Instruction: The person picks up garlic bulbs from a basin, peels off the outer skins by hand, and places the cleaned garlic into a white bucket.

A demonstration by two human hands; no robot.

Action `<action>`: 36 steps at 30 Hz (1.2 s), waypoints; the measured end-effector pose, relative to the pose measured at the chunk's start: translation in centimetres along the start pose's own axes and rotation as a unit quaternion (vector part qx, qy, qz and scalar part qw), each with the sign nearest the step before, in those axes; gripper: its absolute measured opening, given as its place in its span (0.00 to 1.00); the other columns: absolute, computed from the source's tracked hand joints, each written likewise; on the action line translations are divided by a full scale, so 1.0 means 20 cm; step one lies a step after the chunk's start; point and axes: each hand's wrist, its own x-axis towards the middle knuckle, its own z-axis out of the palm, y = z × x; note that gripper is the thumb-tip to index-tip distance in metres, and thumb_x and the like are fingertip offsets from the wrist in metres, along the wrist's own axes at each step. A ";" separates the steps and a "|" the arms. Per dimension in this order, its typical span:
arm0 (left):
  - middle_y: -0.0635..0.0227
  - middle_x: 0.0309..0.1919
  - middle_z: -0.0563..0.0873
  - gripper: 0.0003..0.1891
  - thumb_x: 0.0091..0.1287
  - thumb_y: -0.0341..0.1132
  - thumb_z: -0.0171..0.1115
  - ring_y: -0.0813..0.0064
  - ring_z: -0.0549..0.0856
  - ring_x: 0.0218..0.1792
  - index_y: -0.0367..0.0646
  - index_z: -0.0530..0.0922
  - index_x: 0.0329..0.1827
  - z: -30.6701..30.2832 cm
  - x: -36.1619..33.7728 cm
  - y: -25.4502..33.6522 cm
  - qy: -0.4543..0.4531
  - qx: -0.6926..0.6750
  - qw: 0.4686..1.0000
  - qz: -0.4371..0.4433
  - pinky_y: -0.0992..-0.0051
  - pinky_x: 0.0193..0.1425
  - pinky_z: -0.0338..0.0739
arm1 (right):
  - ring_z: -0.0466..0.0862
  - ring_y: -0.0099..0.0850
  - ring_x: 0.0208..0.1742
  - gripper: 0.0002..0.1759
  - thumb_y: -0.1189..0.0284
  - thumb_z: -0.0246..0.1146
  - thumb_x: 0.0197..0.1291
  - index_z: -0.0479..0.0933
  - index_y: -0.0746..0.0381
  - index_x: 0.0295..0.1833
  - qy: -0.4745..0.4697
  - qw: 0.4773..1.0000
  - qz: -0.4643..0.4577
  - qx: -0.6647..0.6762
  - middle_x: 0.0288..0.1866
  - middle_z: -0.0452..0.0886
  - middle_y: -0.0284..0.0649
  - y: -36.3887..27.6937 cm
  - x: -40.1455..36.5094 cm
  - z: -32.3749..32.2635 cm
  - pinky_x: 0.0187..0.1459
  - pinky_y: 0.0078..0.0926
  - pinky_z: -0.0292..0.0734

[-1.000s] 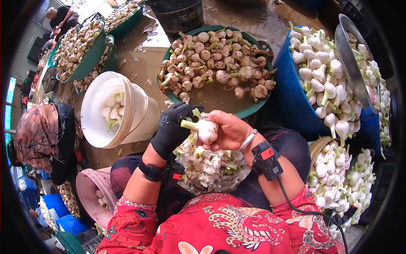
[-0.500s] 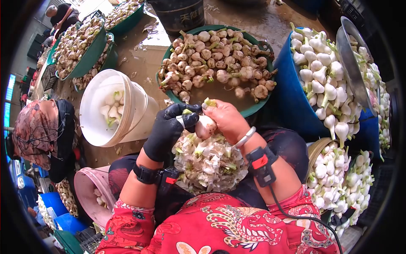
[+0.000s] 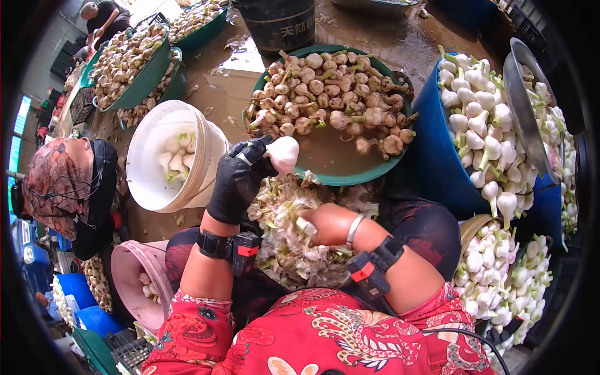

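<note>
My left hand (image 3: 240,178), in a black glove, holds a peeled white garlic bulb (image 3: 282,153) up near the rim of the green basin (image 3: 325,174). My bare right hand (image 3: 325,224) rests low on the pile of garlic peelings (image 3: 294,244) in my lap, its fingers curled around a scrap of peel. The green basin holds several unpeeled, dirty garlic bulbs (image 3: 331,94) in muddy water. A white bucket (image 3: 164,156) with a few peeled bulbs inside stands just left of my left hand.
A blue tub (image 3: 437,156) heaped with peeled garlic stands to the right, with more peeled bulbs (image 3: 500,269) below it. Another person with a patterned headscarf (image 3: 53,187) sits at left. Green basins of garlic (image 3: 128,59) stand far left, with a black bucket (image 3: 278,25) at top.
My hands have parted. The left hand lifted the peeled bulb up and away, while the right hand dropped down onto the peelings in my lap.
</note>
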 end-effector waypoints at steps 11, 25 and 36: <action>0.58 0.46 0.83 0.18 0.56 0.22 0.60 0.65 0.81 0.49 0.37 0.79 0.52 -0.54 0.09 0.30 0.149 0.506 0.836 0.153 0.70 0.57 0.73 | 0.80 0.18 0.33 0.09 0.70 0.62 0.63 0.77 0.62 0.45 0.347 0.724 0.176 0.569 0.36 0.81 0.34 0.07 -0.09 -0.42 0.34 0.16 0.75; 0.63 0.40 0.88 0.15 0.57 0.48 0.56 0.60 0.87 0.43 0.55 0.87 0.39 0.01 0.70 -0.84 -0.335 0.804 0.479 -0.111 0.59 0.44 0.78 | 0.81 0.20 0.35 0.08 0.70 0.61 0.64 0.77 0.63 0.44 0.388 0.685 0.143 0.600 0.37 0.81 0.34 0.09 -0.08 -0.47 0.36 0.17 0.75; 0.66 0.36 0.87 0.08 0.59 0.24 0.61 0.76 0.84 0.38 0.34 0.83 0.41 -0.01 0.29 0.03 -0.205 0.246 0.936 -0.145 0.76 0.48 0.78 | 0.79 0.29 0.48 0.36 0.80 0.61 0.43 0.70 0.58 0.65 0.380 0.836 0.044 0.394 0.49 0.78 0.40 0.06 0.06 -0.26 0.52 0.25 0.75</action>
